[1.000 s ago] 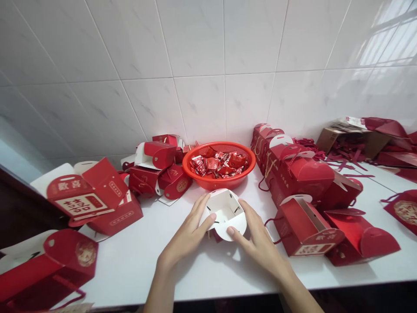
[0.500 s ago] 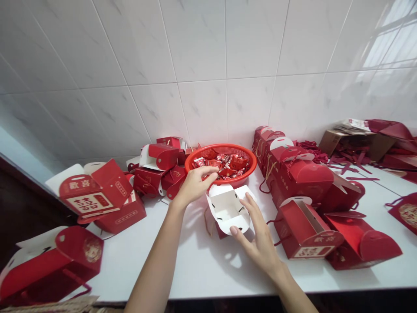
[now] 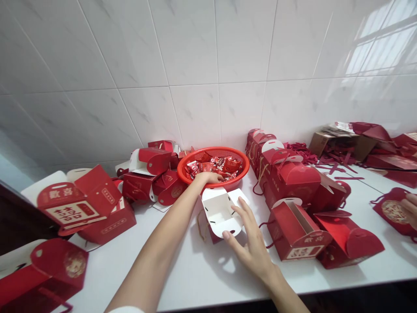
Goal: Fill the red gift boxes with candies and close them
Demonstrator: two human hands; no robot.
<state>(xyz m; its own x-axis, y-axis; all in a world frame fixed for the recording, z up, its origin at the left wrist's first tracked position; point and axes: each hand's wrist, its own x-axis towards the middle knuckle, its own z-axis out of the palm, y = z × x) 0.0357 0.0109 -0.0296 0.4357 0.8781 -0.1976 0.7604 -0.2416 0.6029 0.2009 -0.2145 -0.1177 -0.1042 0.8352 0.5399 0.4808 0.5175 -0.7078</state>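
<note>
One camera is sitting on the person's head. It is facing forward and tipping down, so the flat white tabletop (image 3: 195, 274) is filling the low part and the shiny white tiled wall (image 3: 192, 43) is filling the top. It is looking from above into the small open paper box with white insides (image 3: 224, 227), close by in the middle. The round red plastic basket (image 3: 246, 165) is showing a bit farther off.
</note>
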